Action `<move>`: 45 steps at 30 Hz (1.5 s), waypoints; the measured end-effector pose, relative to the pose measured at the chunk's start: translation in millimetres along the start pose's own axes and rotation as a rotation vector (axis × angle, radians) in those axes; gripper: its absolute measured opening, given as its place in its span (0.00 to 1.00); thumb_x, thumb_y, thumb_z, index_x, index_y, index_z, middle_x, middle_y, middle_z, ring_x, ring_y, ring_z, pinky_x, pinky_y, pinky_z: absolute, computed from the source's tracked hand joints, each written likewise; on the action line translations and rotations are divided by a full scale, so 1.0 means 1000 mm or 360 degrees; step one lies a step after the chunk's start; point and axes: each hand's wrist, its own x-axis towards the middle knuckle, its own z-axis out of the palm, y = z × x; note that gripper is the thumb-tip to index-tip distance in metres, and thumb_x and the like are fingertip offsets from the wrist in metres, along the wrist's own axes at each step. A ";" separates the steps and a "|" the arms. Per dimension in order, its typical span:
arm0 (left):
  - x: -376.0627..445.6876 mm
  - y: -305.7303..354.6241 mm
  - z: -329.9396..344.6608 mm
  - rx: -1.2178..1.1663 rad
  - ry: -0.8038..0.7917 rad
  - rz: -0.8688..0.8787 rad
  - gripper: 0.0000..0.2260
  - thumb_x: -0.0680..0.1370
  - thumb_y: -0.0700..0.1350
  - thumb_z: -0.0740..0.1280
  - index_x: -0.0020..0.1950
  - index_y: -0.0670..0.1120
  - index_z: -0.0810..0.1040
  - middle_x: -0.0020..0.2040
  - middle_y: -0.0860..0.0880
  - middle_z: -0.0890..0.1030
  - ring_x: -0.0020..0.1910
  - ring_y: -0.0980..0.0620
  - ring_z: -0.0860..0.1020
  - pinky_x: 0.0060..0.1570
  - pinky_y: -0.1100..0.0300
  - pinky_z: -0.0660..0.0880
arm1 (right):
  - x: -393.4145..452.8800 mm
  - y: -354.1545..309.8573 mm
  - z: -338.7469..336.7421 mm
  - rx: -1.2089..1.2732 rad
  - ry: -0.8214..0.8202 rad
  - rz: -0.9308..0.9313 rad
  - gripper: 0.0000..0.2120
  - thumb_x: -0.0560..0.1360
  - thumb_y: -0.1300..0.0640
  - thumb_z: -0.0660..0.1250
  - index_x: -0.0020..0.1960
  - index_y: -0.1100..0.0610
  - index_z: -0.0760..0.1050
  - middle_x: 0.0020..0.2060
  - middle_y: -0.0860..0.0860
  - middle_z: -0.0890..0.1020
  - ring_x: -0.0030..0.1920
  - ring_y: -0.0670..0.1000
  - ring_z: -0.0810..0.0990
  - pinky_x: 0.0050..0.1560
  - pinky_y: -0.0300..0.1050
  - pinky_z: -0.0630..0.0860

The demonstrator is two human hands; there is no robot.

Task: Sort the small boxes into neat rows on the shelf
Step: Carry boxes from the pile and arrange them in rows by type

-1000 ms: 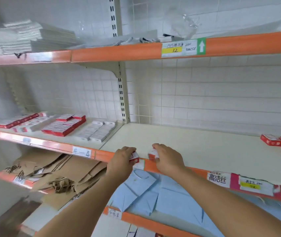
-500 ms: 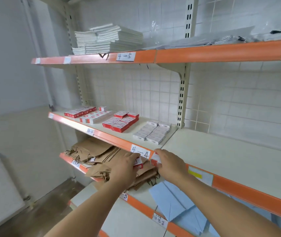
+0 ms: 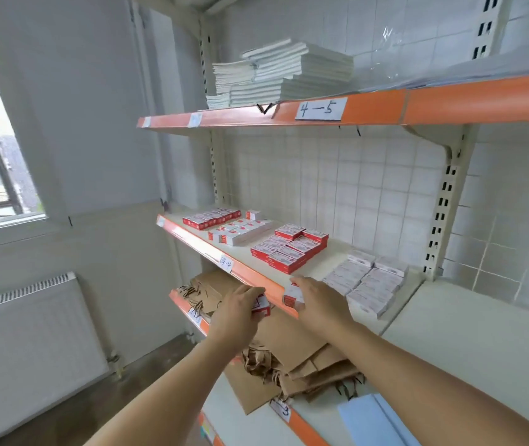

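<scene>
Our left hand (image 3: 236, 312) grips a small red-and-white cardboard box (image 3: 261, 306) just below the orange-edged cream metal shelf (image 3: 250, 275). Our right hand (image 3: 318, 300), at three o'clock of it, grips another red-and-white box (image 3: 292, 298) at the shelf's front edge.

Both bare forearms are reaching up and forward, converging toward the centre. The left hand (image 3: 236, 312) is curling its fingers round a small box, back of hand facing the camera. The right hand (image 3: 316, 299) is lying palm-down, fingers curved over another small box.
</scene>
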 end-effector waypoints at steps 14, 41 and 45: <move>0.091 -0.139 -0.028 0.0038 -0.0072 0.0026 0.21 0.78 0.45 0.63 0.71 0.56 0.67 0.65 0.56 0.72 0.63 0.53 0.69 0.52 0.59 0.71 | 0.134 -0.084 0.064 0.0059 0.0043 0.0049 0.24 0.77 0.57 0.65 0.71 0.52 0.63 0.66 0.50 0.74 0.64 0.52 0.73 0.57 0.46 0.72; 0.319 -0.222 0.014 -0.0180 -0.0108 0.0375 0.20 0.77 0.48 0.66 0.69 0.53 0.69 0.64 0.53 0.73 0.62 0.51 0.70 0.52 0.57 0.72 | 0.325 -0.047 0.098 -0.0044 0.0329 0.0514 0.24 0.75 0.58 0.66 0.69 0.46 0.65 0.58 0.51 0.76 0.57 0.52 0.76 0.44 0.43 0.72; 0.344 -0.225 0.030 -0.0208 -0.0154 0.0393 0.24 0.76 0.47 0.67 0.71 0.52 0.66 0.64 0.52 0.73 0.62 0.50 0.70 0.53 0.55 0.73 | 0.341 -0.037 0.103 -0.0060 0.0339 0.0547 0.23 0.75 0.61 0.65 0.68 0.49 0.67 0.58 0.49 0.77 0.58 0.52 0.74 0.46 0.44 0.73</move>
